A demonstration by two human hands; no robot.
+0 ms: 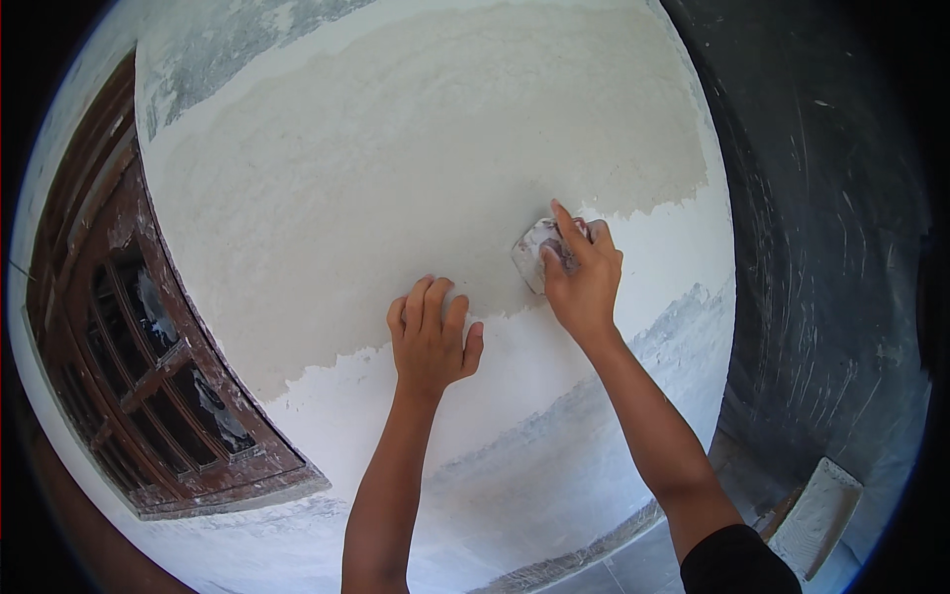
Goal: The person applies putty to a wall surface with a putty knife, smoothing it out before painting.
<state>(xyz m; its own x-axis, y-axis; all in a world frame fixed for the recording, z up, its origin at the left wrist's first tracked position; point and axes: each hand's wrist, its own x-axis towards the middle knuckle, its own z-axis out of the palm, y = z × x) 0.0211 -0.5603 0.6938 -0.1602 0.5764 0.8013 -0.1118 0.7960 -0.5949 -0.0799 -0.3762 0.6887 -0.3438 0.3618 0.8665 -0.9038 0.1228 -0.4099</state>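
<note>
A broad beige-grey patch of plaster (396, 148) covers much of the wall in front of me, with a ragged lower edge against a white band (663, 243). My right hand (586, 272) grips a small flat piece smeared with white (530, 259) and holds it against the wall near that edge. Its exact kind is hard to make out, as my fingers cover part of it. Lower and to the left, my left hand (430, 337) rests on the wall with its fingers spread and nothing in it.
A brown wooden window (148, 376) with bars and white smears borders the wall on the left. Dark sheeting (811, 218) hangs at the right. On the floor at the lower right lies a white-coated tray (817, 520).
</note>
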